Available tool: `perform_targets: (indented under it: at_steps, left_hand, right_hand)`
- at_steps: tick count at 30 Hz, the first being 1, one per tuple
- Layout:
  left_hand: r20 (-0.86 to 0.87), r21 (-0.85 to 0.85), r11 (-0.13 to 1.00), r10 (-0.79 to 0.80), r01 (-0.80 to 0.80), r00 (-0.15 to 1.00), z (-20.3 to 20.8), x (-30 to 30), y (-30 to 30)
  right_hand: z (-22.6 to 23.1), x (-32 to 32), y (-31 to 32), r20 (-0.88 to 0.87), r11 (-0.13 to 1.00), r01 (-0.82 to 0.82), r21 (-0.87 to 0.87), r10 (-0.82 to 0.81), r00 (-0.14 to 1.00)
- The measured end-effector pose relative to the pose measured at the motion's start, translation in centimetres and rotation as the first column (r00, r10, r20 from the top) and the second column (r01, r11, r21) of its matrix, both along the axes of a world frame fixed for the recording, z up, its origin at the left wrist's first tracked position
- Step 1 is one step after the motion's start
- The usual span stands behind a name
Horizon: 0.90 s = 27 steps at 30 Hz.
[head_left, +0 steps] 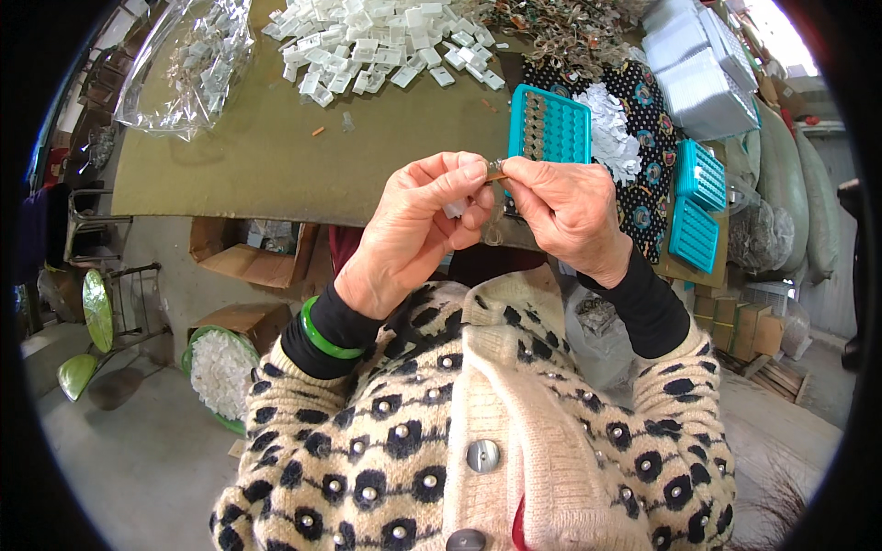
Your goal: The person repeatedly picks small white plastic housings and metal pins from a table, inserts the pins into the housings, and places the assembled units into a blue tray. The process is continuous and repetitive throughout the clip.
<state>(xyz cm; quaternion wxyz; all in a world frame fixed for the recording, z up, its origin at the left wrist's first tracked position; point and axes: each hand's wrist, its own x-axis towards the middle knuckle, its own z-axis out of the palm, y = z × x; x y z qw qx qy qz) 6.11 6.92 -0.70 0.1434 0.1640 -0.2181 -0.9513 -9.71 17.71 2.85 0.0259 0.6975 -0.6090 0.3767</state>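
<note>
Over the near table edge, my left hand (413, 216) and my right hand (574, 211) meet fingertip to fingertip. Between them they pinch a small brown piece (496, 172), too small to identify. A thin pale cord loop (494, 230) hangs below it. Something small and white (455, 209) shows under my left fingers, partly hidden. Just beyond my right hand lies a teal tray (574, 129) with round pockets; brown coiled items (534, 124) fill its left side. To the tray's right is a heap of small white pieces (611, 133) on a dark patterned cloth (650, 188).
Small white plastic boxes (381, 46) and tangled brown cords (560, 32) are piled at the back. A clear bag (188, 69) sits far left. White trays (703, 78) and teal trays (694, 234) stand right. Below left are a cardboard box (248, 266) and a green-rimmed basket (190, 354).
</note>
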Motion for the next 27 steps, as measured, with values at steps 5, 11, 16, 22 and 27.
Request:
perform_targets:
  at_steps: [5,11,16,22,27]
  left_hand:
    - [-0.074,0.003,0.999,-0.04,0.041,0.996,-0.4,0.2,-0.3]
    - [-0.185,-0.026,0.985,-0.175,0.173,0.967,-0.3,0.8,-0.2]
    - [-0.266,-0.04,0.993,-0.118,0.112,0.957,0.2,1.0,-0.1]
    - [-0.134,0.0,0.994,-0.104,0.105,0.985,1.4,0.8,-1.0]
    - [0.044,-0.742,0.66,0.221,-0.116,0.974,1.6,-1.5,-3.2]
  right_hand:
    - [0.6,0.8,-0.2,0.167,0.995,0.018,0.098,-0.034,0.985]
    - [1.4,1.6,0.3,0.464,0.985,-0.003,0.171,-0.078,0.882]
    - [1.4,1.8,0.3,0.909,0.902,-0.221,0.371,-0.305,0.284]
    - [0.7,2.6,-0.4,0.436,1.0,-0.005,0.003,0.003,0.9]
    - [0.0,2.1,0.2,0.742,0.999,0.027,0.034,-0.043,0.669]
